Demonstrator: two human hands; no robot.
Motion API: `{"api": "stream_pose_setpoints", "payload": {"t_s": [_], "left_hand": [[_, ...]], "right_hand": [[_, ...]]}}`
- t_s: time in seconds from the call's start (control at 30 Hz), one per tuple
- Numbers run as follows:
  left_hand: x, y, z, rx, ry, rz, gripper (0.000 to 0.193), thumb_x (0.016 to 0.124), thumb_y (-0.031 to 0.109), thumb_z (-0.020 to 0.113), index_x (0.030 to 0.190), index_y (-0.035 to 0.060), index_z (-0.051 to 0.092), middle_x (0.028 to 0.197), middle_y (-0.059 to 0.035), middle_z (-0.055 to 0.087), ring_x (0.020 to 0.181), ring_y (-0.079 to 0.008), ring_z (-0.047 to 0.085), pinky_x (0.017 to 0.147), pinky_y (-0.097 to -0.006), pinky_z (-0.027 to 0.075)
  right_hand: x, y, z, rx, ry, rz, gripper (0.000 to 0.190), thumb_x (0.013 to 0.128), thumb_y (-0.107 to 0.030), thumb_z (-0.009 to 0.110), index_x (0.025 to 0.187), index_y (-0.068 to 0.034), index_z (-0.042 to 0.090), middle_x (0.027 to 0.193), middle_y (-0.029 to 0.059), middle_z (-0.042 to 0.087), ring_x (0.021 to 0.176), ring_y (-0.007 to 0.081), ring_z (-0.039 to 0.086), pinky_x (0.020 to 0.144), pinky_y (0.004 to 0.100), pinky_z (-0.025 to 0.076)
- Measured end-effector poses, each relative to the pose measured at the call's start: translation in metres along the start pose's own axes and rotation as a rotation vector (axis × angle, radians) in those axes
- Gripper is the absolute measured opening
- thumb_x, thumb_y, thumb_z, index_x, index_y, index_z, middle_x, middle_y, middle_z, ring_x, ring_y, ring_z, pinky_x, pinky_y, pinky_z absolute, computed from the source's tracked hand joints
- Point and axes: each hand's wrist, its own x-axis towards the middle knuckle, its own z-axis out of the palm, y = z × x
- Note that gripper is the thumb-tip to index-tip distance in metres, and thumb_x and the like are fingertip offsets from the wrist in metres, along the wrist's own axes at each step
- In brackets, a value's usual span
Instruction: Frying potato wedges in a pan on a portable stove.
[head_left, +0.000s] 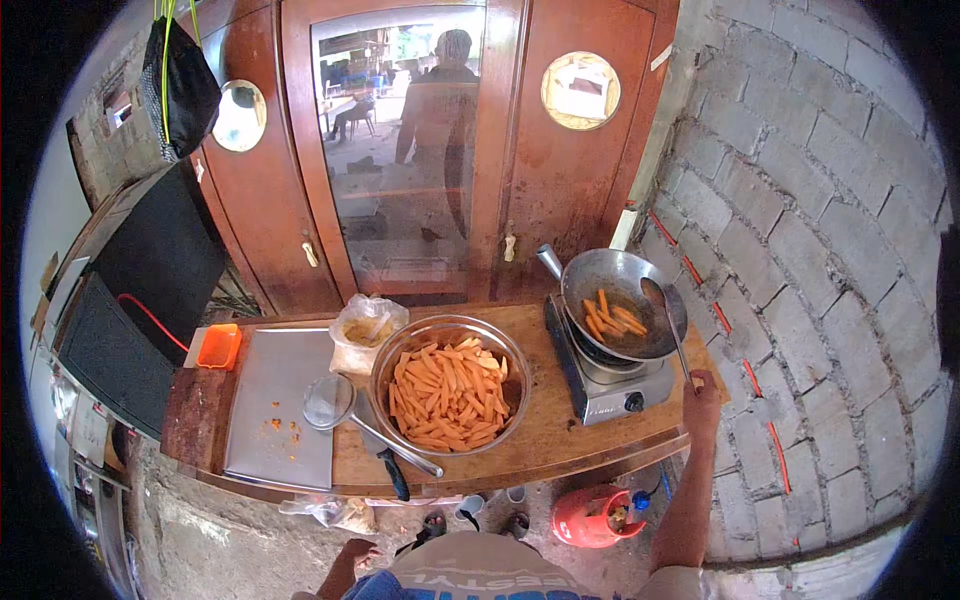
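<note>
My right hand (699, 401) grips the handle of a metal cooking spatula (680, 349). The spatula's head rests inside the right side of a metal wok (600, 264). Several orange cut sticks (613, 319), perhaps sweet potato, lie in the oil in the wok. Under the wok is a portable gas stove (611, 405) with a black knob. My left hand (360, 553) hangs low in front of the table, apart from everything, with nothing in it. A large steel bowl (519, 375) heaped with raw orange sticks (450, 394) stands left of the stove.
Left of the bowl are a mesh strainer (328, 403), a black-handled knife (394, 474), a plastic bag of granular stuff (366, 331), a metal tray (281, 375) with crumbs and an orange basket (219, 346). A red gas cylinder (577, 517) stands below; a block wall (810, 300) borders the right.
</note>
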Motion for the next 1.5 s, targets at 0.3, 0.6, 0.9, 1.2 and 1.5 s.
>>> {"api": "stream_pose_setpoints", "payload": {"t_s": [0.3,0.6,0.9,1.2,1.5], "left_hand": [[-0.005,0.000,-0.001,-0.117,-0.044,-0.033,0.027,0.096,0.024,0.059,0.119,0.0121,0.068,0.086,-0.0044,0.071,0.057,-0.0119,0.059,0.045,-0.0294,0.047],[-0.034,0.044,-0.002,-0.218,-0.081,-0.065,0.027,0.099,0.021,0.053,0.116,0.0071,0.068,0.088,-0.0061,0.072,0.052,-0.0122,0.052,0.042,-0.0289,0.042],[0.013,-0.017,-0.005,0.184,-0.083,1.072,0.029,0.099,0.011,0.047,0.124,0.0051,0.061,0.102,-0.0092,0.073,0.049,-0.0099,0.046,0.041,-0.0261,0.038],[0.027,-0.017,-0.014,0.216,-0.165,0.343,0.036,0.081,0.017,0.067,0.117,0.0216,0.067,0.128,-0.0004,0.065,0.109,-0.0246,0.065,0.083,-0.0387,0.056],[0.019,0.033,-0.010,-0.199,-0.197,-0.039,0.042,0.079,0.006,0.063,0.121,0.0106,0.067,0.124,-0.0093,0.066,0.098,-0.0242,0.067,0.070,-0.0336,0.055]], "right_hand": [[0.003,-0.006,-0.007,-0.144,0.049,-0.110,0.020,0.092,-0.013,0.057,0.111,-0.008,0.058,0.072,0.0226,0.065,0.069,0.0417,0.065,0.062,0.0521,0.047],[0.016,-0.010,-0.015,-0.449,-0.048,-0.110,0.024,0.093,-0.017,0.054,0.114,-0.009,0.059,0.084,0.0267,0.068,0.081,0.0442,0.068,0.072,0.0564,0.051],[0.018,-0.047,-0.001,-0.264,-0.336,-0.062,0.025,0.094,-0.020,0.049,0.107,-0.007,0.066,0.085,0.0260,0.070,0.075,0.0347,0.072,0.078,0.0487,0.055],[0.005,-0.104,-0.054,-0.032,-0.471,-0.088,0.030,0.093,-0.018,0.055,0.119,-0.005,0.064,0.074,0.0164,0.067,0.062,0.0224,0.069,0.063,0.0384,0.053],[0.004,-0.106,-0.036,-0.553,-0.306,-0.115,0.025,0.093,-0.019,0.056,0.116,-0.010,0.061,0.091,0.0248,0.070,0.088,0.0446,0.068,0.077,0.0565,0.054]]}}
